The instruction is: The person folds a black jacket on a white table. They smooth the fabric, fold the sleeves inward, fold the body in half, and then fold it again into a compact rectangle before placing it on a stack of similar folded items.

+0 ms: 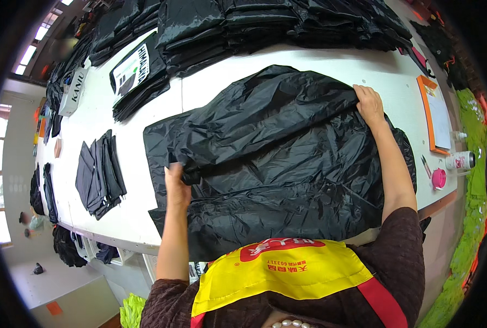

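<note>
A large, crinkled piece of thin, shiny black fabric [287, 158] is spread over the white table in front of me, its near part reaching down to my apron. My left hand [178, 187] pinches a fold of it near its left side, the fingertips slightly blurred. Farther off and to the right, my right hand [369, 104] grips the fabric's upper right edge, fingers curled over it. Between the two hands the upper layer runs in a long slanting fold. The underside of the cloth is hidden.
Tall stacks of folded black fabric [227, 33] line the table's far side. A plastic-wrapped package [134, 71] lies far left, with dark fabric pieces [99, 175] nearer. Right: an orange clipboard [432, 115], a bottle [460, 160], a pink round item [439, 178]. The white table [199, 90] ends at the right.
</note>
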`<move>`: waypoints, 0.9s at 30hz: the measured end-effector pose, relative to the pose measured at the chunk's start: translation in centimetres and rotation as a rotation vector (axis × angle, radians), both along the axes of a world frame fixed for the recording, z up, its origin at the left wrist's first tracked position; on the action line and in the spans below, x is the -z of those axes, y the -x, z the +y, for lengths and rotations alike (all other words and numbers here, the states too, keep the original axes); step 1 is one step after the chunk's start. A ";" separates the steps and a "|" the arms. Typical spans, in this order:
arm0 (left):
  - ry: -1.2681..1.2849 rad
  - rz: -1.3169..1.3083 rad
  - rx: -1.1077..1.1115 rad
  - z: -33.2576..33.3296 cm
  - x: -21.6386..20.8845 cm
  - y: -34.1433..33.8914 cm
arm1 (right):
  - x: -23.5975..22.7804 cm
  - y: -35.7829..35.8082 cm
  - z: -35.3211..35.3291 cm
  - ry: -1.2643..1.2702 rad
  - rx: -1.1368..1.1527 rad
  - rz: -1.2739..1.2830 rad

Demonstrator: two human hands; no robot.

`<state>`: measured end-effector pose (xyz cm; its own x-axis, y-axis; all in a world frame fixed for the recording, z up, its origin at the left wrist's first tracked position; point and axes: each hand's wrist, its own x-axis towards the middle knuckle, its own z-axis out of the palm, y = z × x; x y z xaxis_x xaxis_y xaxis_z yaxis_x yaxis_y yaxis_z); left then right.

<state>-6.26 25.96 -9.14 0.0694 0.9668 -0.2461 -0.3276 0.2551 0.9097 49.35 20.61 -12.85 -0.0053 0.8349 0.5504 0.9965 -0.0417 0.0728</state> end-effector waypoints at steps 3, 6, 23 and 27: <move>0.106 0.356 -0.352 -1.3 0.7 -2.8 | 0.2 1.9 0.6 0.064 -0.120 -0.041; 0.355 0.240 -0.293 -2.0 0.6 -2.2 | 0.1 2.2 1.0 0.090 -0.149 -0.012; -0.028 0.901 -0.282 -5.8 1.6 1.9 | -2.7 16.3 4.9 0.363 -0.045 0.128; 0.189 0.624 -0.131 -5.9 1.6 2.5 | 2.7 18.3 6.0 0.559 0.154 0.134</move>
<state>-8.73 20.09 -10.72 -0.2563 0.8938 -0.3680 0.2073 0.4227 0.8822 31.10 26.57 -15.53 0.1779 0.9839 0.0141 0.9840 -0.1779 -0.0008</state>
